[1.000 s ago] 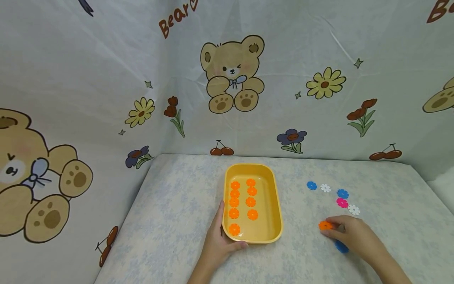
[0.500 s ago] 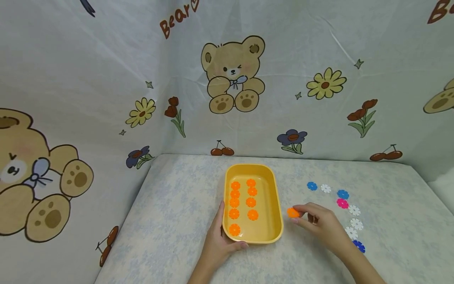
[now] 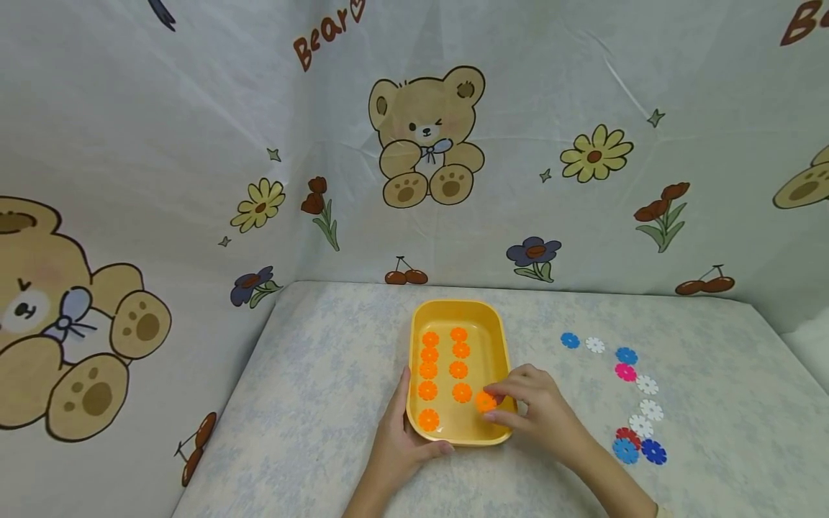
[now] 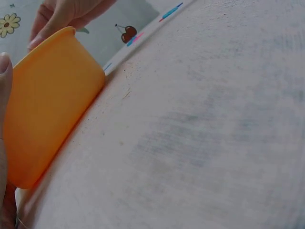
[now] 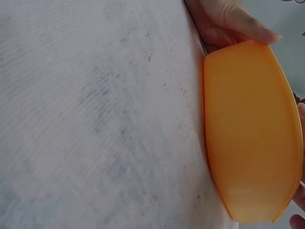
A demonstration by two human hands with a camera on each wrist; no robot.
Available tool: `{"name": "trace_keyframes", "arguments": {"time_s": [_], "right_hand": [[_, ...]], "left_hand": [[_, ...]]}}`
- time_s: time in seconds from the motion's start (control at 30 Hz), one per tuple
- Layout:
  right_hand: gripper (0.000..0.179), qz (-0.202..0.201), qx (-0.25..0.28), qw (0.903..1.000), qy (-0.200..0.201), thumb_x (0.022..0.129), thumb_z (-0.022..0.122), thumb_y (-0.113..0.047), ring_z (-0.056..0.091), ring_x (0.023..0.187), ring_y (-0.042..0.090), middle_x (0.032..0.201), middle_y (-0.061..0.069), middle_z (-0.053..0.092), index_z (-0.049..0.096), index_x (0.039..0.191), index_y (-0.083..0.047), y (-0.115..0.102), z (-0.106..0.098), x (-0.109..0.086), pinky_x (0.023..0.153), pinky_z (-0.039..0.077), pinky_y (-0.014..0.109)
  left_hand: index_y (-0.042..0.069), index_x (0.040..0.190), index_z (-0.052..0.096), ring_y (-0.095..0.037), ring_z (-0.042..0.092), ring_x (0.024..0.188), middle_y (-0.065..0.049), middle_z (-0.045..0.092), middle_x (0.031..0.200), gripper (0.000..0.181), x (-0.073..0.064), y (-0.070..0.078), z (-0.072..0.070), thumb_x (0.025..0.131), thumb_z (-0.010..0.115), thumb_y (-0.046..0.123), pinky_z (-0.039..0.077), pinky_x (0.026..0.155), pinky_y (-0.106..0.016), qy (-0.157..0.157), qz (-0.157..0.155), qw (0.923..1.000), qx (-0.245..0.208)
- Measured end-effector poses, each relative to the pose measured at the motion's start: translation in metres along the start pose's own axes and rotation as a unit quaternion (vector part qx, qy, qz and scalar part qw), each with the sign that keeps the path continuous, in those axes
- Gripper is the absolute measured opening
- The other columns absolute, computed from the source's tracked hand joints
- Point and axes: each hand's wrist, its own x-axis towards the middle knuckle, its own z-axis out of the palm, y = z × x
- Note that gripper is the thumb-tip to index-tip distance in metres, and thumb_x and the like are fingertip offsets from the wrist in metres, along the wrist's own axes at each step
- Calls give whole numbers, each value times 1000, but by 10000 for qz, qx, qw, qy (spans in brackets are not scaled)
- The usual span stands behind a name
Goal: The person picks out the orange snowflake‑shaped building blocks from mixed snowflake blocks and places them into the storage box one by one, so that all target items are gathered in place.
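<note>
A yellow plastic tray (image 3: 479, 345) stands on the table with orange flower-shaped discs (image 3: 458, 370) lying in two columns inside. My left hand (image 3: 403, 439) holds its near left corner, fingers along the left wall and thumb at the front wall; the right wrist view shows that thumb (image 5: 252, 28) by the rim. My right hand (image 3: 544, 414) reaches over the tray's right wall. Between thumb and fingers it pinches one orange flower-shaped disc (image 3: 486, 401), right of the nearest disc in the second column. The left wrist view hides the disc behind the tray wall (image 4: 57, 100).
Flower-shaped discs lie scattered on the table right of the tray: blue (image 3: 570, 340), white (image 3: 650, 410), pink (image 3: 625, 372), dark blue (image 3: 654, 452) and a red one (image 3: 627, 436) partly under a light blue one (image 3: 625, 451). A bear-print cloth (image 3: 492, 216) hangs behind the table.
My right hand has carried the orange disc leftward from among the loose discs to inside the tray, uncovering white, red and blue discs. My left hand keeps its hold on the tray.
</note>
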Motion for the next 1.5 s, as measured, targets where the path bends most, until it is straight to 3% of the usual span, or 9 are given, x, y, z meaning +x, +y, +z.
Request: {"name": "trace_keyframes", "arguments": {"time_s": [0.13, 0.23, 0.5, 0.67, 0.8, 0.93, 1.2, 1.5], "right_hand": [[28, -68, 6, 9993, -373, 72, 88, -35, 51, 92, 1, 83, -28, 62, 77, 97, -29, -6, 4, 7, 96, 36, 39], [26, -40, 105, 9974, -715, 73, 86, -39, 54, 90, 3, 85, -26, 66, 78, 95, -27, -9, 7, 13, 98, 31, 44], [29, 427, -422, 9877, -1443, 71, 86, -45, 55, 83, 5, 82, -20, 72, 80, 88, -23, -19, 13, 28, 82, 31, 37], [27, 560, -909, 9786, -1759, 69, 88, -44, 49, 73, 6, 69, -21, 64, 81, 84, -23, -23, 18, 34, 75, 28, 35], [25, 628, -1173, 9741, -1830, 66, 91, -41, 44, 67, 9, 58, -18, 52, 79, 77, -22, -27, 22, 36, 72, 26, 36], [25, 632, -1317, 9732, -1774, 64, 92, -40, 44, 65, 9, 56, -18, 50, 78, 75, -23, -29, 25, 35, 71, 27, 37], [27, 560, -1390, 9743, -1680, 63, 92, -40, 48, 62, 5, 58, -19, 57, 81, 79, -23, -31, 26, 35, 70, 29, 36], [30, 626, -1457, 9725, -1703, 63, 91, -43, 55, 66, 7, 71, -12, 72, 83, 83, -22, -33, 26, 34, 72, 31, 37]], "left_hand": [[24, 161, 3, -20, 24, 152, 1, 10, 167, 126, 0, 0, 0, 71, 89, 37, 25, 112, -7, -4, -19, 10000, 48], [25, 161, 4, -19, 23, 152, 2, 10, 167, 127, 0, 1, 1, 69, 90, 38, 25, 111, -7, 1, -95, 10000, 11], [28, 161, 6, -16, 23, 152, 3, 11, 167, 127, 0, 3, 2, 67, 90, 41, 25, 111, -7, 21, -208, 9998, 0], [27, 161, 6, -17, 24, 151, 2, 12, 167, 127, 0, 3, 2, 67, 90, 43, 27, 112, -9, 48, -137, 9999, 73], [28, 161, 6, -18, 25, 151, 2, 12, 167, 127, 0, 2, 1, 67, 90, 44, 28, 113, -11, 71, -86, 9999, 104], [30, 161, 7, -17, 24, 152, 4, 11, 167, 127, 0, 1, 1, 66, 90, 43, 27, 112, -9, 73, -187, 9998, 17], [31, 161, 7, -17, 22, 152, 3, 11, 167, 126, -1, 1, 1, 66, 90, 41, 26, 111, -7, 86, -244, 9997, -29], [30, 161, 7, -18, 23, 152, 0, 11, 167, 126, -1, 0, 1, 67, 90, 39, 28, 110, -7, 20, -149, 9997, -189]]}}
